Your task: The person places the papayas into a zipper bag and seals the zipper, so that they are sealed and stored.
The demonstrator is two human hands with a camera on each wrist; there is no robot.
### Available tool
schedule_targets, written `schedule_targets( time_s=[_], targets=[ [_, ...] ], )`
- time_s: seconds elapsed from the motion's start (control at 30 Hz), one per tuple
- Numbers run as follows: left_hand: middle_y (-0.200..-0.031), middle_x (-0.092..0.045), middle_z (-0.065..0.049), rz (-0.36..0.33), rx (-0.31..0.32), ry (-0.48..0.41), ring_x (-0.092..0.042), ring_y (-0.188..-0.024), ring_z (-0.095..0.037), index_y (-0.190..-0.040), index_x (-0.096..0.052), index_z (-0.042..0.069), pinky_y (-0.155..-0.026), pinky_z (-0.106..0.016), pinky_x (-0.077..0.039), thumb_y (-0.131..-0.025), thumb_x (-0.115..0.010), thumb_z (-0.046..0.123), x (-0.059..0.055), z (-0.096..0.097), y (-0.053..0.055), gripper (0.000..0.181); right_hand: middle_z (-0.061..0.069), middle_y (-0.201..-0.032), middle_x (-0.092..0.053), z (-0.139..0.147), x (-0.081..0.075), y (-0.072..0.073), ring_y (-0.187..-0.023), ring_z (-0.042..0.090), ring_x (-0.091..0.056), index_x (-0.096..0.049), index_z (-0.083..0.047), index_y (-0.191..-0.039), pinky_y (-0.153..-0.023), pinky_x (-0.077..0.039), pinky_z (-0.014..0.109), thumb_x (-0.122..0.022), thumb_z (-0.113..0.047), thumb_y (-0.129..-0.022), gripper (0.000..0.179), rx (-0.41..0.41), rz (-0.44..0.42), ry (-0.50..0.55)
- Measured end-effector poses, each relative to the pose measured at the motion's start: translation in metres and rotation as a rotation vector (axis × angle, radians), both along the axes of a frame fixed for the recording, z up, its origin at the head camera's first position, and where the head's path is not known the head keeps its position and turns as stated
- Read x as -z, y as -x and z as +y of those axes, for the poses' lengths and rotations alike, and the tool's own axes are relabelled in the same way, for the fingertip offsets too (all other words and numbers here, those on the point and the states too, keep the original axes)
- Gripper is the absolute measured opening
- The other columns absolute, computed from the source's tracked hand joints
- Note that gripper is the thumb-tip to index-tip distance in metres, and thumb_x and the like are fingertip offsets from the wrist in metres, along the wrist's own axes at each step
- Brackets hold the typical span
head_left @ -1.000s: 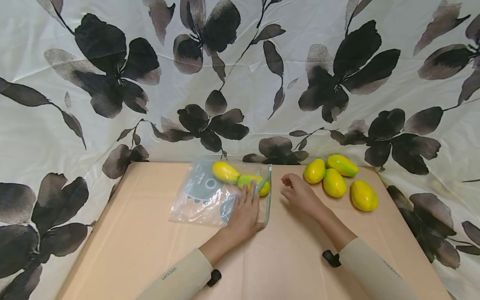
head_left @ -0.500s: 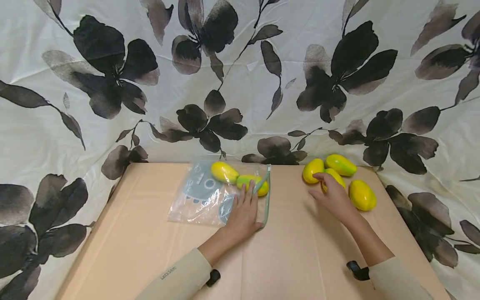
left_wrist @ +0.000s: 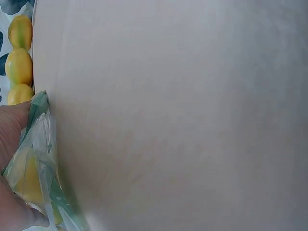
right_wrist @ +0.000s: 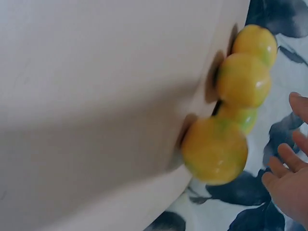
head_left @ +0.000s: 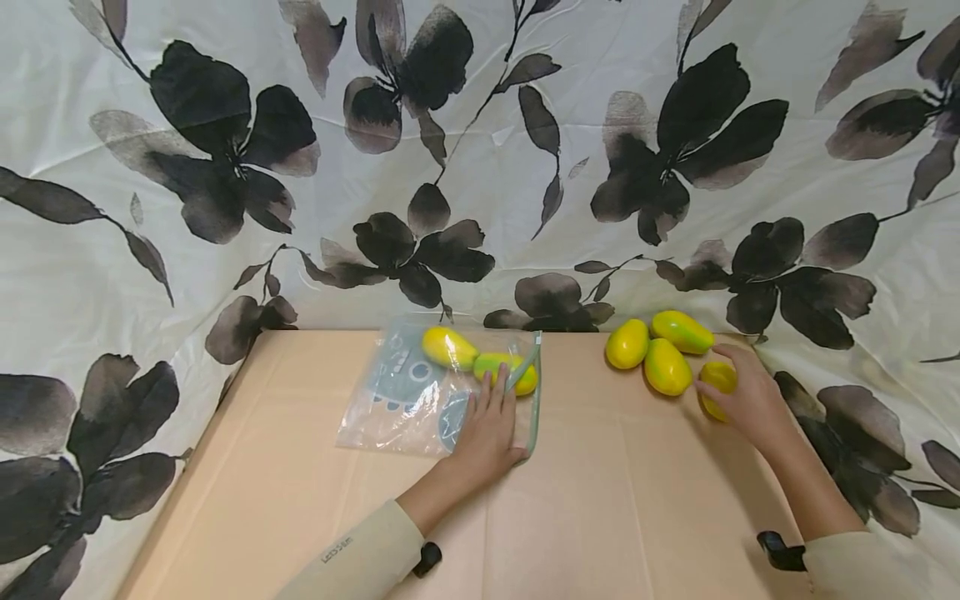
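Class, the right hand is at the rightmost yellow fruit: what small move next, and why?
The right hand should probably close on the rightmost fruit: the right wrist view shows its fingers apart from the fruit, while the left hand rests on the clear bag with two fruits inside.

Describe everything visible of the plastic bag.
The plastic bag looks thin and clear, with a blue-grey cartoon print and green trim along its parted mouth. It lies on the tan tabletop, mouth toward the person's right. Two yellow, green-tinged fruits show inside, along its far side. The left hand rests on it near the mouth, fingers extended.
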State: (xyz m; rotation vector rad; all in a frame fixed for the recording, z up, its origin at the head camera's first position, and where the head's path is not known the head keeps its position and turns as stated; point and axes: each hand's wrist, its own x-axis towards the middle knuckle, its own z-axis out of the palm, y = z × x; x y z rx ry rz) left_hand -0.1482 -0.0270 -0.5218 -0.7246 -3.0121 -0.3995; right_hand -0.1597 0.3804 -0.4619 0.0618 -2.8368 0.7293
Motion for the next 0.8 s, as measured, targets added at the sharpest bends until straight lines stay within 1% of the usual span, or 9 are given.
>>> schedule_targets(
  time_s=[0.13, 0.33, 0.43, 0.6, 0.8],
  targets=[
    [-0.174, 0.005, -0.019, -0.004, -0.003, 0.008, -0.007, -0.159, -0.043, -0.162, -0.025, -0.001, -0.122, -0.064, -0.026, -0.079, -0.086, 0.052, -0.001, 0.000, -0.001, 0.115, 0.040, -0.146, -0.039, 0.012, 0.006, 0.000, -0.133, 0.060, -0.036, -0.039, 0.014, -0.145, -0.108, -0.030, 0.075, -0.080, -0.020, -0.090, 0.076, 0.016, -0.050, -0.017],
    [-0.174, 0.003, -0.019, 0.003, -0.008, 0.012, -0.008, -0.159, -0.044, -0.161, -0.027, -0.001, -0.121, -0.064, -0.028, -0.078, -0.086, 0.053, 0.001, 0.002, 0.000, 0.115, 0.046, -0.151, -0.023, 0.028, 0.025, -0.002, -0.134, 0.065, -0.027, -0.022, 0.013, -0.156, -0.108, -0.026, 0.079, -0.075, -0.039, -0.093, 0.098, 0.077, -0.211, -0.014],
    [-0.174, 0.003, -0.018, -0.003, -0.011, 0.016, -0.007, -0.159, -0.043, -0.161, -0.026, 0.000, -0.121, -0.064, -0.028, -0.078, -0.086, 0.053, 0.002, 0.002, -0.001, 0.116, 0.048, -0.151, -0.018, 0.032, 0.034, -0.005, -0.134, 0.066, -0.024, -0.015, 0.011, -0.158, -0.108, -0.026, 0.080, -0.073, -0.045, -0.093, 0.104, 0.093, -0.245, -0.011],
    [-0.174, 0.005, -0.018, -0.005, -0.012, 0.021, -0.006, -0.159, -0.043, -0.162, -0.026, 0.000, -0.121, -0.064, -0.027, -0.079, -0.085, 0.053, 0.003, 0.001, -0.001, 0.115, 0.049, -0.148, -0.020, 0.035, 0.044, -0.006, -0.132, 0.065, -0.025, -0.009, 0.012, -0.159, -0.105, -0.028, 0.079, -0.074, -0.041, -0.094, 0.106, 0.078, -0.253, 0.028],
    [-0.174, 0.006, -0.018, -0.011, -0.012, 0.014, -0.005, -0.159, -0.043, -0.161, -0.026, -0.001, -0.121, -0.065, -0.027, -0.079, -0.085, 0.052, 0.001, 0.001, -0.001, 0.114, 0.048, -0.147, -0.024, 0.037, 0.047, -0.005, -0.130, 0.063, -0.028, -0.006, 0.014, -0.158, -0.105, -0.029, 0.079, -0.075, -0.030, -0.094, 0.104, 0.049, -0.296, 0.046]
  ],
)
